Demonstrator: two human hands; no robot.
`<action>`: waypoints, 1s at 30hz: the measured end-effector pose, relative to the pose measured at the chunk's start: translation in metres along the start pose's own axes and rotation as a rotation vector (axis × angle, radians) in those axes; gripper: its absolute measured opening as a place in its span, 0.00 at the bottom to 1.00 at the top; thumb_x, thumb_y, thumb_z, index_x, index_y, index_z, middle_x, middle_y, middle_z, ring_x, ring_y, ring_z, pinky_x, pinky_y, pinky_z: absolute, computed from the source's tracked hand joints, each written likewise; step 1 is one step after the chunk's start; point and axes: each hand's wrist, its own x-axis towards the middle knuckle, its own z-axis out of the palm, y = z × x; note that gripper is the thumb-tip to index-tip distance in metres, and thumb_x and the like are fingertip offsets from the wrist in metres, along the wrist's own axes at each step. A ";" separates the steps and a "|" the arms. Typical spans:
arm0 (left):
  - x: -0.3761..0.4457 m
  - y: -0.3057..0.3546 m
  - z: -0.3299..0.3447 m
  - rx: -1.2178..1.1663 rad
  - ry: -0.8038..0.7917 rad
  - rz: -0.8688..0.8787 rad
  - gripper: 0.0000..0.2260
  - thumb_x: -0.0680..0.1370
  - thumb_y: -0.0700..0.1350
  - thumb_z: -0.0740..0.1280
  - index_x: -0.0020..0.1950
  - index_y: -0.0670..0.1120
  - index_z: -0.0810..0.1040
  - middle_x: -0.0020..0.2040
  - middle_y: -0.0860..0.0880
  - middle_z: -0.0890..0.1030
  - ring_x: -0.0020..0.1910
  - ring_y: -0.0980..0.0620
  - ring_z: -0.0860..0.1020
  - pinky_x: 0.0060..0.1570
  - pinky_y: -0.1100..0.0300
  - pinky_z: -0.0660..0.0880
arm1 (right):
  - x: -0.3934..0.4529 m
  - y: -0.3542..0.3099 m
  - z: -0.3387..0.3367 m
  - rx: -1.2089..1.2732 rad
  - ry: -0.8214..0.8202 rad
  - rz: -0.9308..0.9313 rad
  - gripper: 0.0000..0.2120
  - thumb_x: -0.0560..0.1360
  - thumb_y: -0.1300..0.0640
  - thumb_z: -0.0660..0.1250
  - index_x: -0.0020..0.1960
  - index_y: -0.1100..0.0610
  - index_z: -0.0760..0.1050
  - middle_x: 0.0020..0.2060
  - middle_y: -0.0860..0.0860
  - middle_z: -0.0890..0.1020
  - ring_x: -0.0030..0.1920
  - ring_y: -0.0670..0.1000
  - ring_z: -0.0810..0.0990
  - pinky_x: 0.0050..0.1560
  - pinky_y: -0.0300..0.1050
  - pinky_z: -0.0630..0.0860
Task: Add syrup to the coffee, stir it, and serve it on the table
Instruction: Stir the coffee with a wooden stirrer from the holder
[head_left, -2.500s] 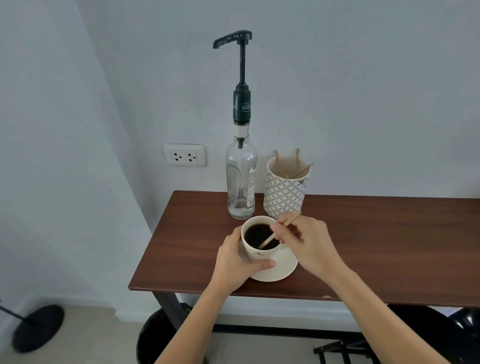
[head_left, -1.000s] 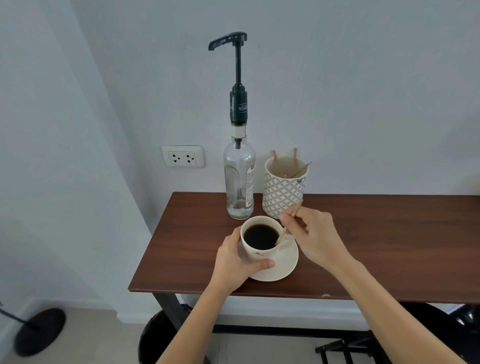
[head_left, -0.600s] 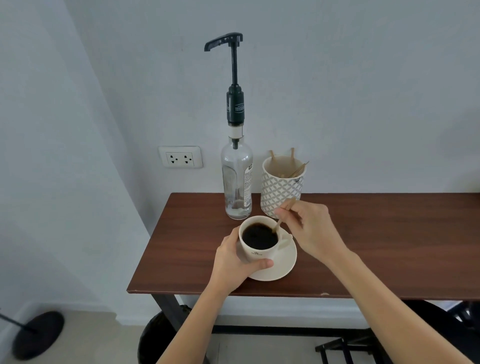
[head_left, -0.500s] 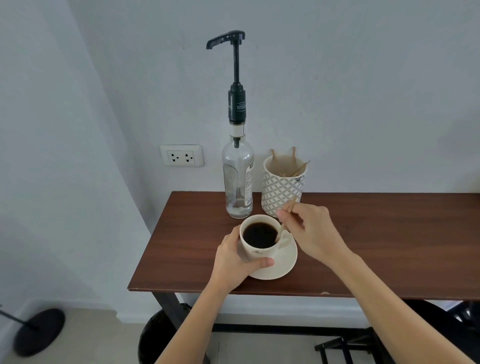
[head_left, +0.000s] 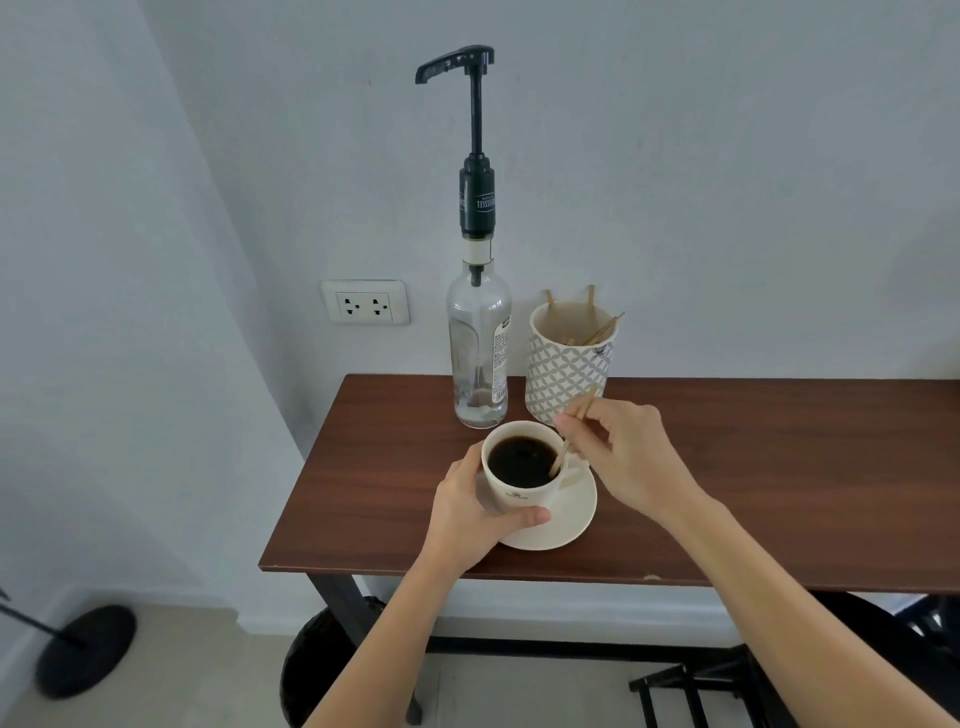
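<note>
Two hands on the job, stirring step. Coffee cup (head_left: 519, 470) sits on its saucer (head_left: 563, 519) near the front-left of the table (head_left: 779, 478), just in front of the syrup bottle (head_left: 479, 348) and the patterned stick holder (head_left: 566, 364).

To do it well: keep the stick tip low in the liquid, small slow circles, stay off the rim. Cup looks fairly full, so fast strokes would likely slosh onto the saucer. Keep the cup braced until the stick is out, and let it drip before lifting clear.

Grip: left hand (head_left: 467, 525) wraps the near-left side of the cup, thumb across the front wall, fingers curled round the far side. Right hand (head_left: 623, 457) pinches the wooden stir stick (head_left: 563, 452) between thumb and fingertips, other fingers loosely curled. Stick leans to the right, lower end in the coffee at the cup's right edge.
</note>
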 end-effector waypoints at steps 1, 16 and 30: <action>0.000 0.000 0.000 -0.004 -0.002 0.001 0.41 0.58 0.61 0.83 0.69 0.60 0.72 0.63 0.61 0.80 0.66 0.57 0.75 0.66 0.46 0.75 | -0.002 -0.003 0.002 0.091 -0.016 0.035 0.09 0.79 0.56 0.69 0.41 0.55 0.81 0.31 0.50 0.83 0.31 0.48 0.82 0.39 0.41 0.79; -0.001 0.002 -0.001 0.005 -0.007 0.000 0.42 0.58 0.63 0.82 0.70 0.61 0.71 0.63 0.62 0.80 0.67 0.57 0.75 0.67 0.45 0.74 | -0.008 -0.004 0.002 0.045 0.044 0.054 0.10 0.80 0.56 0.66 0.41 0.55 0.80 0.31 0.51 0.83 0.33 0.51 0.82 0.39 0.44 0.78; -0.001 0.002 -0.001 -0.005 -0.004 -0.006 0.42 0.58 0.63 0.82 0.70 0.60 0.72 0.63 0.61 0.80 0.67 0.55 0.75 0.67 0.44 0.74 | -0.011 -0.005 0.007 -0.015 0.088 0.038 0.11 0.81 0.56 0.64 0.43 0.57 0.80 0.32 0.52 0.83 0.33 0.51 0.82 0.39 0.49 0.80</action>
